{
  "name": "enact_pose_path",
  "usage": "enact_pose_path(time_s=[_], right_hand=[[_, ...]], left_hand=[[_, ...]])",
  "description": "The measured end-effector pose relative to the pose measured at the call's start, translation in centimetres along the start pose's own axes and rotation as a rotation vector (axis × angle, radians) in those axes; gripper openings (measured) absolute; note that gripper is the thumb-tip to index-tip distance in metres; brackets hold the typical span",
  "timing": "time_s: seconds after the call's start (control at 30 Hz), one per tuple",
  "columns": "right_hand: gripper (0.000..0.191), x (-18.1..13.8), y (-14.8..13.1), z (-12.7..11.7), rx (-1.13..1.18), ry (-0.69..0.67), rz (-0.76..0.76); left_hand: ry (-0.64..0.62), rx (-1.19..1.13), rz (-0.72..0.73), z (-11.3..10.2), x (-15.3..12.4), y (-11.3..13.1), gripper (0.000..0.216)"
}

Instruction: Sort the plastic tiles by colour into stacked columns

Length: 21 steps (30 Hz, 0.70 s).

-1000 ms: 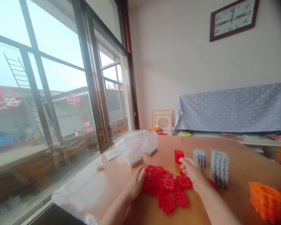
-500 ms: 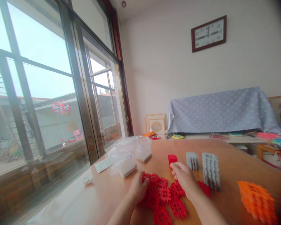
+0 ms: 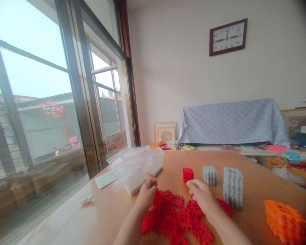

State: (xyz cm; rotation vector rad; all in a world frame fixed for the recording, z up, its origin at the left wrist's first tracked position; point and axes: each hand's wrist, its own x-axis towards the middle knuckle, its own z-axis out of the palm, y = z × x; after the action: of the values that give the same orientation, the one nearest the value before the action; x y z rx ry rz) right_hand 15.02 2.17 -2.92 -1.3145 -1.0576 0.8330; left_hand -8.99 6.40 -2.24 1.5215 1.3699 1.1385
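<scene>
My left hand is closed at the left edge of a loose pile of red lattice-like plastic tiles. Its fingers are curled together, and what they hold, if anything, is hidden. Above the pile's right side is my right hand, closed, fingertips just in front of a small upright stack of red tiles. A bit of red shows under its fingers; I cannot tell whether it is held. To the right stand a short grey tile stack, a taller grey stack and an orange stack.
Clear plastic containers stand on the wooden table at the left, beside a paper sheet and a small crumpled wrapper. A large window lines the left. Behind the table, a spotted grey cloth covers something long.
The camera view has shifted slightly. My left hand has lifted a little at the pile's edge, and the red tiles there lie differently. My right hand stays near the small red stack.
</scene>
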Motion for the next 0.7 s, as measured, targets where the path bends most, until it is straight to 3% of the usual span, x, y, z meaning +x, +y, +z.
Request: enact_pose_path(time_s=[0.2,0.33,0.43,0.53,0.7], right_hand=[[0.035,0.0,1.1,0.8,-0.138,-0.086,-0.081],[0.034,-1.0,0.6,1.8,-0.236,-0.115,-0.174],[0.035,-2.3,-0.8,2.3,-0.23,-0.177,-0.196],[0.032,-3.5,-2.2,2.9,-0.171,-0.311,-0.203],[0.03,-3.9,-2.2,3.6,-0.158,-0.342,-0.209]], left_hand=[[-0.103,0.025,-0.016,-0.6,0.7,-1.2,0.04],[-0.066,0.048,0.077,-0.3,0.9,-0.7,0.034],[-0.05,-0.176,0.153,0.3,0.3,0.7,0.038],[-0.092,-0.418,0.114,1.2,-0.8,2.2,0.041],[-0.136,-0.526,0.049,2.6,-2.1,2.8,0.046]])
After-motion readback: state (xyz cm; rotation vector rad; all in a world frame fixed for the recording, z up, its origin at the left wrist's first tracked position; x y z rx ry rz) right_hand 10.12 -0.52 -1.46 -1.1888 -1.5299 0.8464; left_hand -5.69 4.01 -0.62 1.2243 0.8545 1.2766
